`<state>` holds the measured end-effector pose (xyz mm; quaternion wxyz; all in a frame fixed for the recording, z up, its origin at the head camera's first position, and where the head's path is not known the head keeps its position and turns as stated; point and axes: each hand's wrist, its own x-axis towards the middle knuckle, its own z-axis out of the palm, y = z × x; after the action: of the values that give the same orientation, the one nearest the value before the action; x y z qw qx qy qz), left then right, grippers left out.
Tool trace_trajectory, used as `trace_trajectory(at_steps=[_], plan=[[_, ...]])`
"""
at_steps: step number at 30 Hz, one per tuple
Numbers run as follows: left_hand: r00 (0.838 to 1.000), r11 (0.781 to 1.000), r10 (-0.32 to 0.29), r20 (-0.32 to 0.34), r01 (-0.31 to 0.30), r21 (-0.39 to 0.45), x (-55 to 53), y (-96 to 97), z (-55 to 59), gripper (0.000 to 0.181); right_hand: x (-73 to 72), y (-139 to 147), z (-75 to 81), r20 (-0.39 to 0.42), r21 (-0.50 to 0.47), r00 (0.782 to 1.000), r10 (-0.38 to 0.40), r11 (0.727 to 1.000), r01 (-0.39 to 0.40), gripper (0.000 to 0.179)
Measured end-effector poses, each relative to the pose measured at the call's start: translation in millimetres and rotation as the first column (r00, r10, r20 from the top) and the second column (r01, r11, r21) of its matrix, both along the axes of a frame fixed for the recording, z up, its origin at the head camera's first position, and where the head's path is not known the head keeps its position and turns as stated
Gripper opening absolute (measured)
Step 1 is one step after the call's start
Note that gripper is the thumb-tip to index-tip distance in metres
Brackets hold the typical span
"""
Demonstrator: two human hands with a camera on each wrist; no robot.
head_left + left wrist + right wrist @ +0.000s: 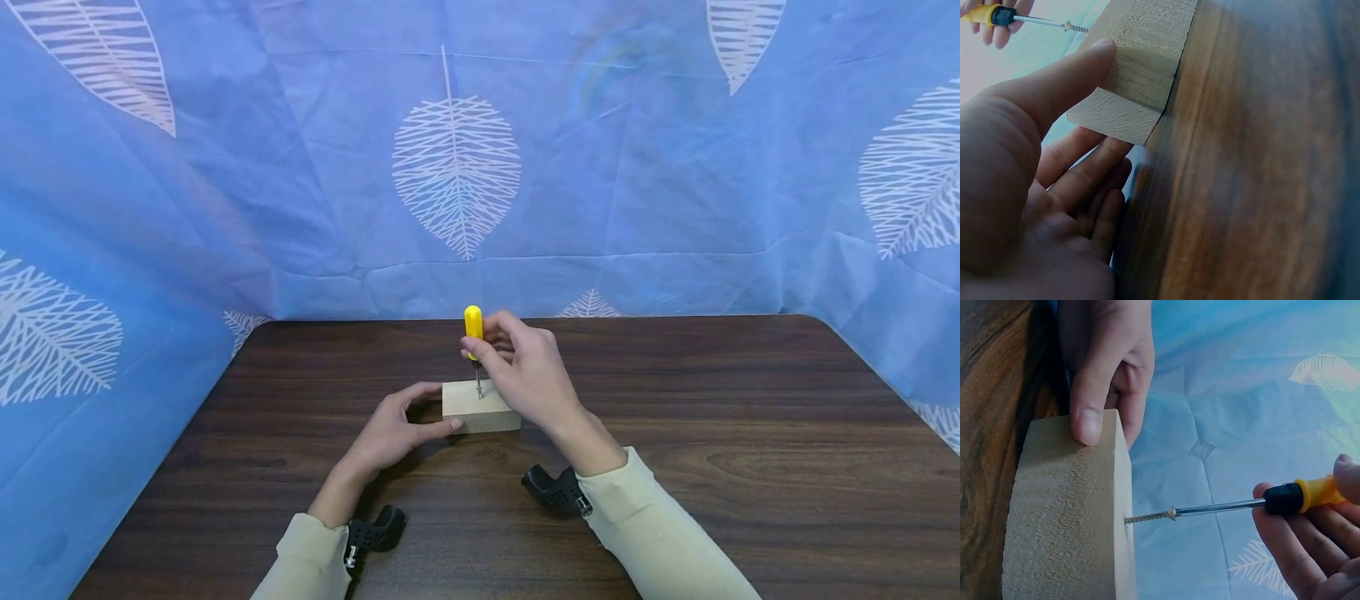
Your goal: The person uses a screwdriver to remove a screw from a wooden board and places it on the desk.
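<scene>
From where I stand, only the tip of the screw seems to be inside the wooden block on the tabletop, so most driving remains (left fingers pinch the block, right fingers the screwdriver).

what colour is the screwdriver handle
Yellow handle with black front end, clearest in the right wrist view.

The table has a dark brown, wood-grained top with rounded far corners. A pale block lies directly on it, midway across.
</scene>
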<state>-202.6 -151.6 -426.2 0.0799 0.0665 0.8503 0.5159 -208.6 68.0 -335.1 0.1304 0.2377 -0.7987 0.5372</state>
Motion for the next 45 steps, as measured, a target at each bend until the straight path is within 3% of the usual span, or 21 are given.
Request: trace_trajectory(at_steps=[8,17,26,32,40,45], plan=[[1.0,1.0,0.007,-0.002,-0.007,-0.007,1.3,1.4,0.6,0.066,1.0,-1.2,-0.9,0.061,-0.027,0.997,-0.051,0.998,0.053,0.013],[1.0,1.0,-0.003,-0.008,0.003,-0.01,-0.9,-0.6,0.9,0.065,-2.2,-0.9,-2.5,-0.026,-0.036,0.999,-0.044,0.998,0.043,0.017],[1.0,1.0,-0.003,-0.004,0.003,-0.021,-1.4,0.1,1.3,0.067,-1.4,1.1,1.5,0.006,0.022,0.999,-0.052,0.998,0.052,0.017],[1.0,1.0,-0.004,0.001,0.004,-0.02,-0.5,0.1,1.4,0.068,-1.4,2.3,2.8,-0.04,0.061,0.995,-0.088,0.994,0.091,0.014],[1.0,1.0,-0.011,-0.009,0.011,-0.011,-0.8,0.5,1.7,0.065,-2.2,4.5,3.3,-0.064,0.069,0.996,-0.068,0.995,0.072,0.012],[1.0,1.0,-0.005,-0.006,0.005,-0.007,0.0,0.5,1.0,0.065,-1.4,5.1,4.3,-0.026,0.07,0.997,-0.067,0.995,0.068,0.017]])
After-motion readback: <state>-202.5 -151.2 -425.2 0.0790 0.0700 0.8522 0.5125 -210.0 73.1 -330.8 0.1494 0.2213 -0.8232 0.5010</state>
